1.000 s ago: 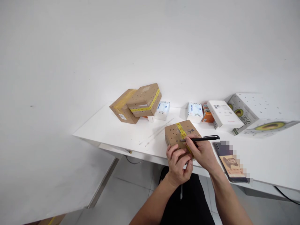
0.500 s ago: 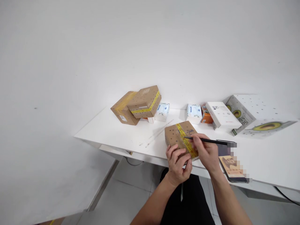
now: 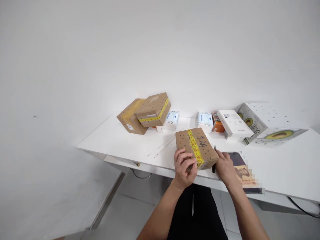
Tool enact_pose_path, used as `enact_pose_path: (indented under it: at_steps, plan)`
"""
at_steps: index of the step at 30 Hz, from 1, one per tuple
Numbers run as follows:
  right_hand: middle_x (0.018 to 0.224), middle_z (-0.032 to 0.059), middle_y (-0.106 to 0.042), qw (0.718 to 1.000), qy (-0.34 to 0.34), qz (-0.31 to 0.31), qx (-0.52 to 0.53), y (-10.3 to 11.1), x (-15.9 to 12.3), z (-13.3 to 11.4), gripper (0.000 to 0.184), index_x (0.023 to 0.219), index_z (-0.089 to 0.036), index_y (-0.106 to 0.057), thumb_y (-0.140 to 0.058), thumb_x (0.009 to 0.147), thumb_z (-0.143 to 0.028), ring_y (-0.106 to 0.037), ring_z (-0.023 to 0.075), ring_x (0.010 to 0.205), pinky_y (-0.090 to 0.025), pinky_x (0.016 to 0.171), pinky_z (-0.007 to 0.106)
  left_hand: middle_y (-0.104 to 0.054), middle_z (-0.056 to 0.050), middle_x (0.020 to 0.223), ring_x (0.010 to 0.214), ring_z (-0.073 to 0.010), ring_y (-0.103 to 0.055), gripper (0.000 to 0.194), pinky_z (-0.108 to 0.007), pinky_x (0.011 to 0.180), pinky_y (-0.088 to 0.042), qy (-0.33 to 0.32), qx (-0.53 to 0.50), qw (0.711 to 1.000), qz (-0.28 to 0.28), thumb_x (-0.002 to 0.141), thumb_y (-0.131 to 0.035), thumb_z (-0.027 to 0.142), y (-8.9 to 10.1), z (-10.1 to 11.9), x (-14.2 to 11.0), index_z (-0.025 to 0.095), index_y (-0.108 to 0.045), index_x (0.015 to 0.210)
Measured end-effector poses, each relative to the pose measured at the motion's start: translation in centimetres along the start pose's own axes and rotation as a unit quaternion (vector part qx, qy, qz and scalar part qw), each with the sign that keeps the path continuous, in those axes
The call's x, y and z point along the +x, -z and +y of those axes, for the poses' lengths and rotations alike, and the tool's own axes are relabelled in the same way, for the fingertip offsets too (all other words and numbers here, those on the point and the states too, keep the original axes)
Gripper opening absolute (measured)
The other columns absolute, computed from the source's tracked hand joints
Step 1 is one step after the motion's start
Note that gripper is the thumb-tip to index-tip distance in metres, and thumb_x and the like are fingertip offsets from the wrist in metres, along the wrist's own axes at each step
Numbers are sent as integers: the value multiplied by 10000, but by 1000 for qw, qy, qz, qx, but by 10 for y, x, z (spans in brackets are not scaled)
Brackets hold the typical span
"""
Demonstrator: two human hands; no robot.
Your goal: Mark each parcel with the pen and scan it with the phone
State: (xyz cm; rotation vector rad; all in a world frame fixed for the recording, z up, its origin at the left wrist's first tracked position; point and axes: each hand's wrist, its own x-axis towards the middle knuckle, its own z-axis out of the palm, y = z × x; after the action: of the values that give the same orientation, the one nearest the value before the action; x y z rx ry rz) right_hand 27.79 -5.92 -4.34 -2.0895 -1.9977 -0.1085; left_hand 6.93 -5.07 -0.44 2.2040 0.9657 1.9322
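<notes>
My left hand (image 3: 184,168) is closed on the near left edge of a brown cardboard box (image 3: 183,138), thumb underneath and fingers on top. Yellow printed tape runs across the box, and dark handwritten characters stand to the right of the tape. At the box's right corner my right hand (image 3: 224,167) is closed on a black pen (image 3: 213,166), which now points away from me. The box corner hides part of the pen, and the fingertips are partly hidden too. The box is tilted over the table's front edge.
On the white table (image 3: 140,150), two taped cartons (image 3: 153,108) are stacked at the left. Small tissue packs (image 3: 205,120), an orange box (image 3: 218,124), a flat white box (image 3: 235,123) and a large avocado-print box (image 3: 272,128) line the wall. A dark flat item (image 3: 235,158) lies right of my hand.
My right hand has moved down and right, off the box's top to its right corner, and the pen has turned upright in view. The box's front has lifted slightly, and its writing is uncovered.
</notes>
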Motion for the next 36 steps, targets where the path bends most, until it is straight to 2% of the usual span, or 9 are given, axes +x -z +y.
enact_pose_path:
  at_steps: [7, 11, 14, 23, 26, 28, 32, 34, 36]
  plan:
    - [1324, 131, -550, 998, -31, -5, -54, -6, -2, 0, 504, 1348, -229, -509, -431, 859, -138, -473, 348, 1096, -466, 808, 471, -609, -52, 938, 1037, -223, -567, 151, -511, 975, -456, 5, 2, 1000, -1, 766, -579, 146, 0, 0, -2, 211, -630, 893]
    - [1377, 174, -459, 978, -199, 21, -63, 8, -24, 15, 513, 1350, -221, -496, -407, 898, -446, -423, 415, 1173, -420, 838, 557, -618, -52, 932, 1045, -226, -572, 127, -509, 975, -457, 3, 17, 1000, 4, 774, -567, 174, -1, -1, -4, 219, -627, 876]
    - [1330, 194, -492, 949, -311, -24, -33, 19, -40, 27, 664, 1319, -211, -520, -387, 832, -642, -457, 440, 1141, -412, 827, 584, -617, -52, 922, 1069, -238, -567, 118, -519, 980, -448, 5, 24, 1000, 12, 777, -553, 190, -3, -2, -6, 222, -623, 865]
    - [1264, 202, -557, 934, -353, -42, 42, 32, -38, 39, 708, 1313, -205, -546, -474, 744, -619, -465, 460, 1152, -429, 845, 593, -619, -48, 910, 1066, -238, -569, 133, -516, 984, -443, -3, 26, 999, 21, 768, -554, 181, -4, -3, -5, 228, -623, 871]
    - [1213, 204, -596, 915, -372, -15, 153, 39, -41, 44, 744, 1301, -172, -556, -557, 692, -600, -511, 440, 1135, -419, 912, 585, -620, -49, 916, 1070, -242, -565, 133, -525, 980, -440, -1, 19, 1000, 21, 767, -560, 182, -4, -3, -6, 223, -627, 875]
    - [1186, 178, -623, 868, -385, 24, 313, 48, -47, 41, 738, 1298, -182, -550, -601, 675, -574, -568, 394, 1103, -440, 935, 548, -618, -51, 918, 1072, -243, -563, 131, -529, 979, -439, 0, 17, 1000, 22, 767, -560, 181, -4, -3, -7, 221, -628, 871]
    - [1280, 214, -579, 675, -335, 71, 653, 72, -61, 14, 775, 1397, -180, -445, -397, 785, -652, -595, 380, 1115, -500, 889, 525, -615, -50, 904, 1049, -231, -575, 112, -517, 983, -444, 1, 32, 999, 19, 786, -542, 205, -6, -3, -8, 224, -622, 862]
    - [1274, 216, -588, 601, -286, 64, 744, 80, -67, -9, 785, 1439, -223, -386, -253, 821, -689, -614, 374, 1089, -517, 839, 548, -614, -50, 908, 1051, -231, -572, 114, -518, 983, -441, -2, 27, 999, 21, 788, -547, 194, -6, -3, -7, 222, -620, 871]
    - [1210, 194, -635, 538, -231, -1, 811, 87, -72, -34, 770, 1398, -264, -436, -210, 818, -717, -663, 351, 963, -539, 736, 542, -612, -50, 925, 1067, -233, -559, 132, -519, 982, -436, -6, 11, 1000, 22, 785, -558, 169, -5, -4, -6, 220, -620, 890]
